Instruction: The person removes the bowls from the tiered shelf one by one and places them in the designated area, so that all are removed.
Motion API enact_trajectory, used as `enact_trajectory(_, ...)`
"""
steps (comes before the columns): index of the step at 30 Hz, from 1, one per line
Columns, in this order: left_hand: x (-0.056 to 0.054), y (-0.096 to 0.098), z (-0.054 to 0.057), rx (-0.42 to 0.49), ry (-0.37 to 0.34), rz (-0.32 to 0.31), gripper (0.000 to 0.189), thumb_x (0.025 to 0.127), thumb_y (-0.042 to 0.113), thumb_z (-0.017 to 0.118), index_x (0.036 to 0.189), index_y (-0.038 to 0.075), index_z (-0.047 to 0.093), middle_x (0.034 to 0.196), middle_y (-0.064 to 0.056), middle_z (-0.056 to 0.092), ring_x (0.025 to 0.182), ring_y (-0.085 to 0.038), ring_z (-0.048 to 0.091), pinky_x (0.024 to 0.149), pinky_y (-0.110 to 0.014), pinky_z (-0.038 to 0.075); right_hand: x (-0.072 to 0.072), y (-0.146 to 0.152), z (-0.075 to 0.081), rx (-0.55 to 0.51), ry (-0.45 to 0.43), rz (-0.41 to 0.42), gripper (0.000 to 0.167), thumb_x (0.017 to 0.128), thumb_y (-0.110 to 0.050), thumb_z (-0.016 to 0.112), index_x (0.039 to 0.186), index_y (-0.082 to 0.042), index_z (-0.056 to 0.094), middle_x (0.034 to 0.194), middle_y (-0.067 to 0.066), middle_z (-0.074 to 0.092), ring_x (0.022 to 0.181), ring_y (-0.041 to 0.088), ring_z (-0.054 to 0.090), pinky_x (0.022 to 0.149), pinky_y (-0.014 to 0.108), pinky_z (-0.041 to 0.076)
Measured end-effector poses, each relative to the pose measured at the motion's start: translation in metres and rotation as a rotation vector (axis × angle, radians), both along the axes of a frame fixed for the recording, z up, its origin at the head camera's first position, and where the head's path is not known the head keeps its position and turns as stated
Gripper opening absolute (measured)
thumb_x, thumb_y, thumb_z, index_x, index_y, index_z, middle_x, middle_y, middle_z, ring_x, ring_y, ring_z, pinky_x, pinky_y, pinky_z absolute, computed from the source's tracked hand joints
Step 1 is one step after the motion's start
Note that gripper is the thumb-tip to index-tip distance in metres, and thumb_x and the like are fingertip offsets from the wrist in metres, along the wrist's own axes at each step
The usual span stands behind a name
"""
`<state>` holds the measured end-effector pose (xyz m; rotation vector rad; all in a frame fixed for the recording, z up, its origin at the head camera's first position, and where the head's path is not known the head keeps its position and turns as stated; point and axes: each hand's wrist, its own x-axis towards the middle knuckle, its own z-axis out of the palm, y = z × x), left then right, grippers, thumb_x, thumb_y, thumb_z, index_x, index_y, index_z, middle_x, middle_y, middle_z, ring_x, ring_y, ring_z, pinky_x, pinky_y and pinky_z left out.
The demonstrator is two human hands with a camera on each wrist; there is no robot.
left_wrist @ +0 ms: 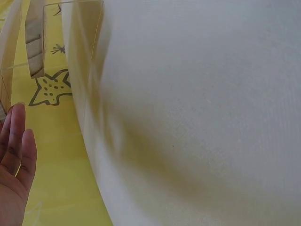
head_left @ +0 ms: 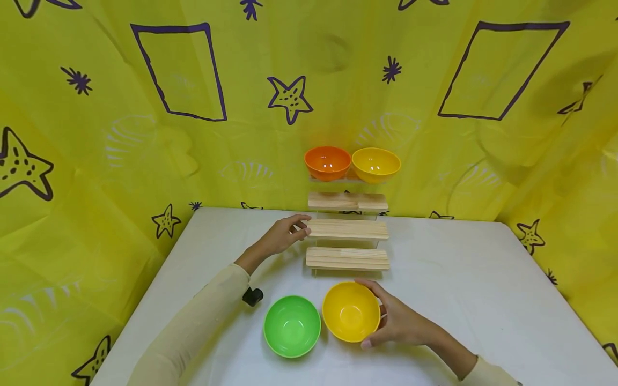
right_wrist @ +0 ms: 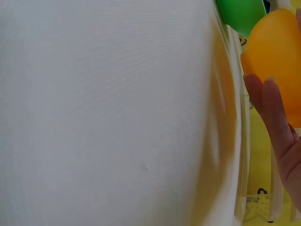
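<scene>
A tiered stand with pale wooden planks (head_left: 347, 229) rises before me on clear supports. My left hand (head_left: 285, 234) is at the left end of one middle plank, thumb and forefinger pinching its end; its other fingers (left_wrist: 28, 155) show fairly straight in the left wrist view. With my right hand (head_left: 398, 319) I grip a deep-yellow bowl (head_left: 351, 312) from its right side, fingers at the far rim and thumb near the front. Its outer wall faces the right wrist view, beside the fingers (right_wrist: 275, 110). A green bowl (head_left: 292, 326) stands just left of it.
On the top tier sit an orange bowl (head_left: 328, 163) and a yellow bowl (head_left: 376, 164), side by side. A white-covered table (head_left: 463, 289) lies beneath everything. Yellow patterned cloth (head_left: 362, 107) surrounds it at the back and both sides.
</scene>
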<state>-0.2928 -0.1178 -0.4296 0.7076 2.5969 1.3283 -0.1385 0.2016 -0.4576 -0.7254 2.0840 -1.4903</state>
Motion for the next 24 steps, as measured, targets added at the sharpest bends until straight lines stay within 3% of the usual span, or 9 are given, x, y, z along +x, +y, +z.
enact_trajectory(5, -0.0004, -0.0007, -0.0006, -0.016, 0.010, 0.001, 0.049, 0.103, 0.029, 0.059, 0.148, 0.011, 0.050, 0.121, -0.014, 0.068, 0.096, -0.035, 0.068, 0.065, -0.027, 0.048, -0.0005, -0.0019, -0.0044, 0.069, 0.053, 0.007, 0.110, 0.075, -0.021, 0.090, 0.157, -0.006, 0.018, 0.151, 0.023, 0.035, 0.103, 0.027, 0.063, 0.084, 0.031, 0.055)
enact_trajectory(11, -0.0004, -0.0017, -0.0007, -0.006, 0.027, -0.013, 0.048, 0.103, 0.028, 0.059, 0.147, 0.009, 0.051, 0.120, -0.015, 0.068, 0.095, -0.036, 0.068, 0.065, -0.027, 0.048, 0.0000, -0.0030, -0.0052, 0.080, 0.064, 0.008, 0.109, 0.074, -0.019, 0.090, 0.157, -0.006, 0.021, 0.150, 0.022, 0.039, 0.105, 0.027, 0.063, 0.086, 0.030, 0.055)
enact_trajectory(24, -0.0006, -0.0014, -0.0014, -0.003, 0.024, -0.008, 0.048, 0.103, 0.028, 0.059, 0.147, 0.010, 0.051, 0.120, -0.016, 0.068, 0.094, -0.036, 0.067, 0.065, -0.027, 0.047, 0.0001, 0.0003, -0.0097, 0.020, -0.001, 0.050, 0.110, 0.073, -0.015, 0.090, 0.157, -0.007, 0.019, 0.146, 0.027, 0.040, 0.102, 0.025, 0.067, 0.086, 0.031, 0.057)
